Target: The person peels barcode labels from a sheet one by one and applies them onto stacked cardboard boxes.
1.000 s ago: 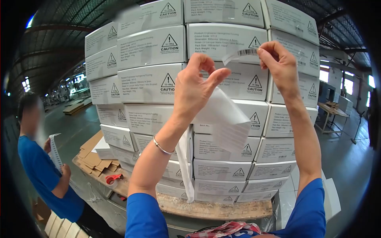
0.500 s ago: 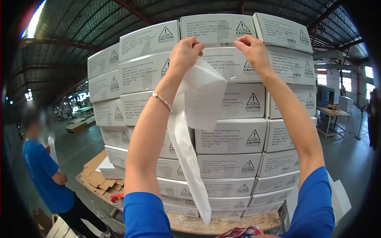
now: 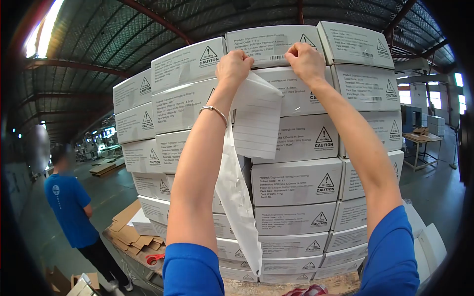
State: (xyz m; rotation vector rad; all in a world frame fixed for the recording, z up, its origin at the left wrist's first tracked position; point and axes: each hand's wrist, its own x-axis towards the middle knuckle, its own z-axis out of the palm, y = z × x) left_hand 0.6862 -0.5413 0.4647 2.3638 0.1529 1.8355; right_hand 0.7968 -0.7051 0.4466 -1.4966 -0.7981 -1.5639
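My left hand (image 3: 234, 67) is closed on the top of a long white paper strip (image 3: 257, 118). The strip hangs folded in front of the boxes, its upper part faintly lined and its narrow tail reaching down near the pallet. My right hand (image 3: 306, 61) is raised beside it, thumb and fingers pinched together; what they hold, if anything, I cannot make out. Both hands are in front of the upper middle white carton (image 3: 266, 39), printed with flooring details and a caution triangle. A barcode (image 3: 277, 57) shows between the hands.
Stacked white cartons (image 3: 296, 183) stand on a wooden base (image 3: 340, 284). At left, flat cardboard (image 3: 131, 232) and a red tape dispenser (image 3: 155, 259) lie on a wooden surface. A person in a blue shirt (image 3: 71, 209) stands farther left. A table (image 3: 422, 138) is at right.
The view has shifted slightly, and the cartons appear a little lower. My right hand is slightly closer to the left. The strip's lined face now shows more squarely. The other person has turned away.
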